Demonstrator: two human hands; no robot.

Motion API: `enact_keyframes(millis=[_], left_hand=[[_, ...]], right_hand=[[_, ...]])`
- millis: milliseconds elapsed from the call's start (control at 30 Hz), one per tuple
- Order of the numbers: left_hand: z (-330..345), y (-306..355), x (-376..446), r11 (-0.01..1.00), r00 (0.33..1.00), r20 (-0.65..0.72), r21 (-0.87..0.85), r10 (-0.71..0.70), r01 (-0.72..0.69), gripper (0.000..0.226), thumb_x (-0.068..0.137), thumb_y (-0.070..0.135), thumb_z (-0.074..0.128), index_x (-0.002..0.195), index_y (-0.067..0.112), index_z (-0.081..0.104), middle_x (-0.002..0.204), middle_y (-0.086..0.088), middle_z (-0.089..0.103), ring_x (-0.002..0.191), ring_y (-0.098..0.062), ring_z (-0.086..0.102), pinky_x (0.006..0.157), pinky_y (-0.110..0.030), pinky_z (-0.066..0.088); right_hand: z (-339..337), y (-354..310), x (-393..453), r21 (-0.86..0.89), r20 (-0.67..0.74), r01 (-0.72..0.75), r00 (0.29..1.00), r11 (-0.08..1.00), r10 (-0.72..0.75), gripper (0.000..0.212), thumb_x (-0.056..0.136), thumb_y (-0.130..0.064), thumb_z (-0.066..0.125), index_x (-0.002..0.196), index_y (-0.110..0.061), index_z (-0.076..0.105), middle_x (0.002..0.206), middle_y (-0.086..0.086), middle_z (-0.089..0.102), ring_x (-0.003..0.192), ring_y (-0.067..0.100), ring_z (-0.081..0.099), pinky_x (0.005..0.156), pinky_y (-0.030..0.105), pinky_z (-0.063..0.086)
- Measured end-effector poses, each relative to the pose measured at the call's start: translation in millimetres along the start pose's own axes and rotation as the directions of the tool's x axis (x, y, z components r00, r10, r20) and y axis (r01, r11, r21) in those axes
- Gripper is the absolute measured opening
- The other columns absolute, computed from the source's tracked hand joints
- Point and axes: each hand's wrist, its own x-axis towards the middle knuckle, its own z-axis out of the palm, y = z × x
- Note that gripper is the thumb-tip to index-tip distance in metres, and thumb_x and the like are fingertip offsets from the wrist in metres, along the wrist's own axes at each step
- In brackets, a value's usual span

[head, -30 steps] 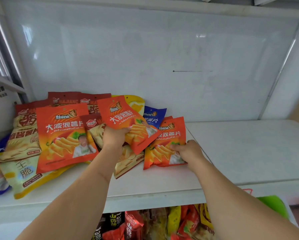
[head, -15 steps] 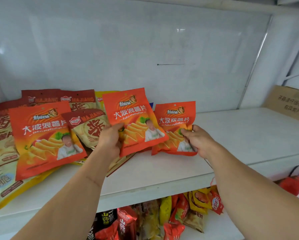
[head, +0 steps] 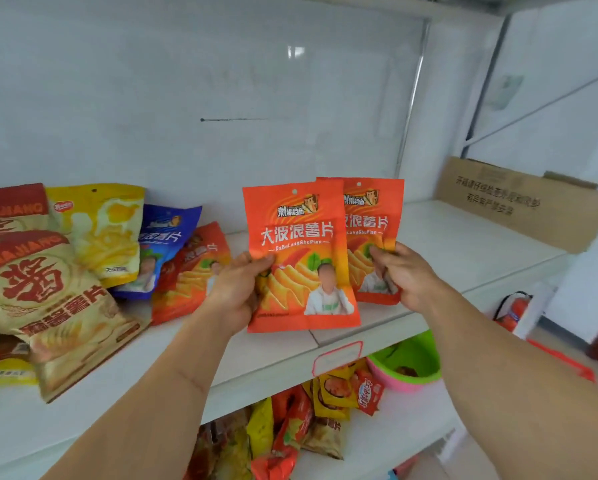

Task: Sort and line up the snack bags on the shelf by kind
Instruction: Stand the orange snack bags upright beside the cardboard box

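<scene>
My left hand (head: 236,292) grips an orange chip bag (head: 299,258) by its left edge and holds it upright above the white shelf (head: 457,244). My right hand (head: 403,275) pinches a second orange chip bag (head: 373,216) of the same kind, partly tucked behind the first. At the left of the shelf lies a loose heap: a third orange bag (head: 193,271), a blue bag (head: 164,237), a yellow bag (head: 107,230) and large beige bags with red tops (head: 41,285).
A cardboard box (head: 522,202) stands at the shelf's far right. The lower shelf holds several mixed snack packs (head: 290,431) and a green and pink bowl (head: 411,365). A pink-edged price label (head: 337,358) hangs on the shelf's front edge.
Both hands have carried their orange bags to the right, away from the heap, and brought them together so that they overlap. The view has swung to the right.
</scene>
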Motion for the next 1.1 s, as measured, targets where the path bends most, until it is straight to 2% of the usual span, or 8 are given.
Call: enact_keyframes(millis=[267, 367, 433, 533, 633, 833, 1000, 1100], left_hand=[[134, -51, 55, 0.999, 0.999, -0.019, -0.012, -0.043, 0.043, 0.019, 0.094, 0.014, 0.067, 0.111, 0.01, 0.061, 0.108, -0.016, 0.075, 0.096, -0.033, 0.074, 0.084, -0.051, 0.059], [181, -67, 77, 0.999, 0.999, -0.037, -0.008, -0.031, 0.031, 0.026, 0.094, 0.015, 0.066, 0.118, 0.008, 0.06, 0.109, -0.016, 0.075, 0.098, -0.033, 0.074, 0.082, -0.049, 0.06], [206, -78, 94, 1.0, 0.998, -0.057, 0.0, -0.024, 0.024, 0.027, 0.095, 0.015, 0.065, 0.12, 0.006, 0.06, 0.109, -0.015, 0.075, 0.095, -0.032, 0.074, 0.08, -0.046, 0.061], [233, -88, 124, 1.0, 0.996, -0.086, 0.017, 0.0, 0.002, 0.028, 0.096, 0.013, 0.063, 0.122, 0.004, 0.061, 0.106, -0.015, 0.074, 0.088, -0.029, 0.073, 0.078, -0.043, 0.061], [252, -94, 157, 1.0, 0.995, -0.094, 0.025, 0.021, -0.018, 0.019, 0.096, 0.014, 0.063, 0.114, 0.007, 0.064, 0.107, -0.016, 0.074, 0.087, -0.028, 0.073, 0.076, -0.041, 0.061], [290, -106, 217, 0.998, 0.992, -0.126, 0.059, 0.003, 0.004, 0.018, 0.097, 0.015, 0.063, 0.114, 0.009, 0.065, 0.106, -0.015, 0.076, 0.091, -0.031, 0.074, 0.079, -0.044, 0.061], [327, -124, 251, 0.994, 0.986, -0.165, 0.108, -0.011, 0.03, 0.023, 0.098, 0.018, 0.061, 0.118, 0.007, 0.064, 0.105, -0.014, 0.077, 0.092, -0.031, 0.075, 0.08, -0.045, 0.061], [348, -143, 265, 0.992, 0.97, -0.244, 0.121, -0.014, 0.044, 0.024, 0.097, 0.019, 0.063, 0.118, 0.007, 0.064, 0.102, -0.015, 0.077, 0.091, -0.032, 0.075, 0.086, -0.051, 0.059]], right_hand=[[-130, 4, 86, 0.017, 0.008, 0.017, 1.0, 1.0, -0.017, 0.019, 0.086, -0.027, 0.074, 0.097, -0.013, 0.07, 0.101, 0.029, 0.068, 0.084, 0.029, 0.062, 0.096, 0.059, 0.049], [-168, 0, 120, 0.04, 0.01, 0.045, 0.999, 0.998, -0.046, 0.009, 0.089, -0.023, 0.072, 0.093, -0.015, 0.071, 0.106, 0.025, 0.069, 0.086, 0.03, 0.067, 0.092, 0.054, 0.054], [-189, 1, 144, 0.037, 0.011, 0.052, 0.999, 0.998, -0.052, 0.005, 0.089, -0.024, 0.072, 0.086, -0.02, 0.072, 0.095, 0.018, 0.074, 0.083, 0.03, 0.07, 0.082, 0.045, 0.058], [-218, 6, 180, -0.008, 0.022, 0.076, 0.997, 0.997, -0.076, 0.012, 0.086, -0.029, 0.074, 0.08, -0.02, 0.07, 0.074, 0.008, 0.066, 0.068, 0.024, 0.057, 0.07, 0.036, 0.045], [-239, 5, 220, 0.005, 0.028, 0.101, 0.994, 0.995, -0.101, 0.009, 0.089, -0.026, 0.073, 0.083, -0.02, 0.068, 0.073, 0.005, 0.063, 0.065, 0.02, 0.054, 0.065, 0.035, 0.043], [-277, 6, 291, -0.069, 0.064, 0.059, 0.996, 0.996, -0.054, 0.01, 0.092, -0.027, 0.069, 0.087, -0.02, 0.063, 0.061, -0.005, 0.056, 0.051, 0.009, 0.048, 0.036, 0.018, 0.032], [-303, 6, 354, -0.109, 0.124, 0.031, 0.992, 0.994, -0.017, 0.007, 0.092, -0.029, 0.068, 0.089, -0.023, 0.067, 0.068, -0.007, 0.065, 0.055, 0.008, 0.059, 0.049, 0.025, 0.042], [-312, 13, 385, -0.11, 0.199, 0.004, 0.98, 0.994, 0.018, 0.006, 0.093, -0.03, 0.067, 0.094, -0.024, 0.068, 0.087, 0.0, 0.073, 0.069, 0.013, 0.067, 0.062, 0.029, 0.049]])
